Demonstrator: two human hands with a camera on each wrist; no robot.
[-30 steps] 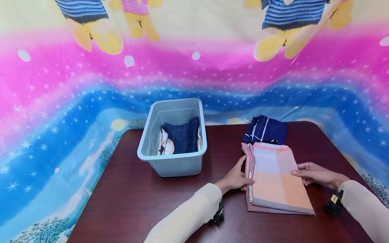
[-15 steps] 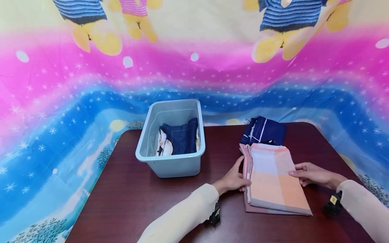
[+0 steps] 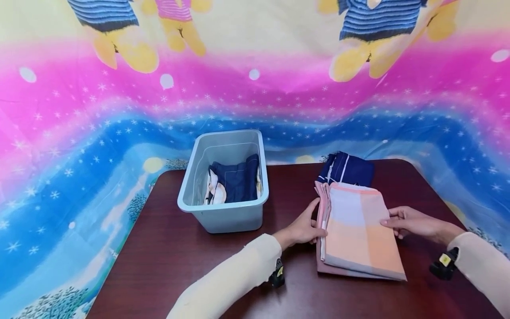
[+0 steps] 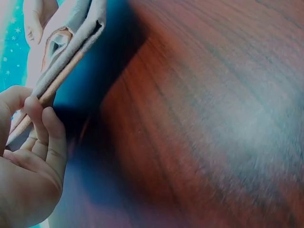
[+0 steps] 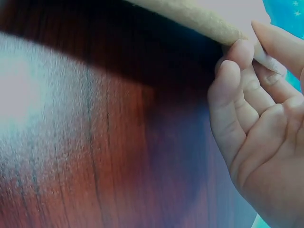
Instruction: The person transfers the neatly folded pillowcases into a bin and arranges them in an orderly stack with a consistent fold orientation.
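Observation:
A folded checked cloth [image 3: 358, 235] in peach, white and pink is held by its two sides. My left hand [image 3: 300, 227] pinches its left edge, thumb on top and fingers beneath. On the opposite edge my right hand [image 3: 416, 225] pinches it the same way. Both wrist views show the layered edge of the cloth [image 4: 66, 59] raised off the table, with a dark shadow below. The far end of the cloth overlaps a folded navy cloth [image 3: 356, 170] with white lines in the head view.
Left of the cloth stands a grey-blue plastic bin [image 3: 235, 219]. Dark blue folded fabric [image 3: 239, 181] and a pale patterned piece [image 3: 217, 192] lie inside it. The brown table [image 3: 179, 266] has a printed curtain [image 3: 255, 97] behind it.
Over the last half second the checked cloth has risen slightly and shifted a little away from me, both hands still gripping it. The bin and its contents stay put.

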